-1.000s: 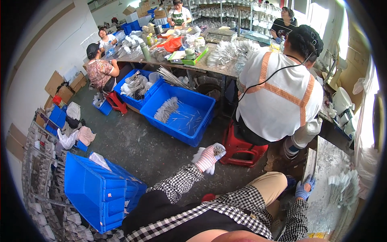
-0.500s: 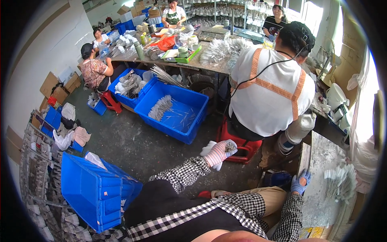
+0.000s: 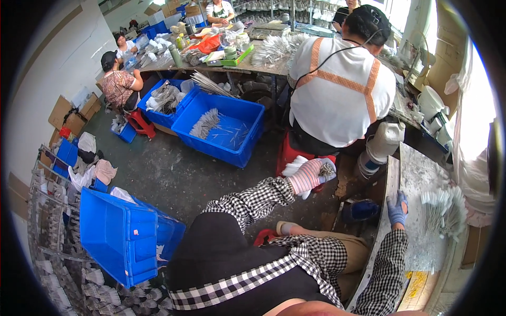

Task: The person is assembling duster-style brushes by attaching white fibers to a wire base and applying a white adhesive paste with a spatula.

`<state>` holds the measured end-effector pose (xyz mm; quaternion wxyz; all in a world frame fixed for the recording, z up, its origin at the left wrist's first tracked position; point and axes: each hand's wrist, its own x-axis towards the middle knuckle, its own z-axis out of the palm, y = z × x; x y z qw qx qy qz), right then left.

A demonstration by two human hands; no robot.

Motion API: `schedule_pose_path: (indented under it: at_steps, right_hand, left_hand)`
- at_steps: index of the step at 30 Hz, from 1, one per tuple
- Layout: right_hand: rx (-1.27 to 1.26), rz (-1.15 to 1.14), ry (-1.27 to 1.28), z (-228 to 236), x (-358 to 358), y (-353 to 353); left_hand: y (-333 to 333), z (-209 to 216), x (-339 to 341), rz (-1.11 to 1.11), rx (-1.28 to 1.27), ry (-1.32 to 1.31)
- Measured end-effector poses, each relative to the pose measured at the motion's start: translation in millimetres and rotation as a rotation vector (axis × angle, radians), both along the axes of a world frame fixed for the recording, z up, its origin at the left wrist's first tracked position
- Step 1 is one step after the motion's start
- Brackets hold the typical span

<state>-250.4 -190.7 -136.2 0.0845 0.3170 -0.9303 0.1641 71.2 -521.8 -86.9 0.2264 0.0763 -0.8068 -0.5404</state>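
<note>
My left hand (image 3: 305,177), in a pink striped glove, is closed round a bundle of thin white-ended rods (image 3: 293,165). White ends stick out on the left and below the hand, and greyish wire-like tips show on its right. It hovers beside the red stool (image 3: 285,152) behind the seated co-worker. My right hand (image 3: 397,209), in a blue-grey glove, rests near the left edge of a grey-stained board (image 3: 414,168), thumb and fingers apart and nothing in them. To its right a fanned pile of similar white-ended rods (image 3: 437,205) lies on the board.
A co-worker in a white shirt (image 3: 342,89) sits close ahead. Blue bins (image 3: 211,150) with rods stand by the long worktable (image 3: 247,63), where other people sit. Another blue bin (image 3: 118,237) stands at left beside a loaded rack (image 3: 50,226). A white bucket (image 3: 382,142) stands near the board.
My left hand has moved right and slightly up with the bundle, toward the board. My right hand has shifted farther along, from the board's edge onto its surface. The whole view has shifted slightly.
</note>
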Motion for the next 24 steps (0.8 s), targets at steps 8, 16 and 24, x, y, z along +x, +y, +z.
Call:
schedule_pose_path:
  at_steps: [8,16,24]
  right_hand:
    - [-0.158,0.203,0.080,105,74,49]
    - [-0.149,0.140,0.218,145,54,109]
    - [0.129,-0.090,0.739,236,-67,201]
  left_hand:
    - [44,19,8,-0.099,0.171,0.054]
    - [65,61,-31,-0.186,0.193,0.125]
    - [79,63,-69,-0.278,0.266,0.160]
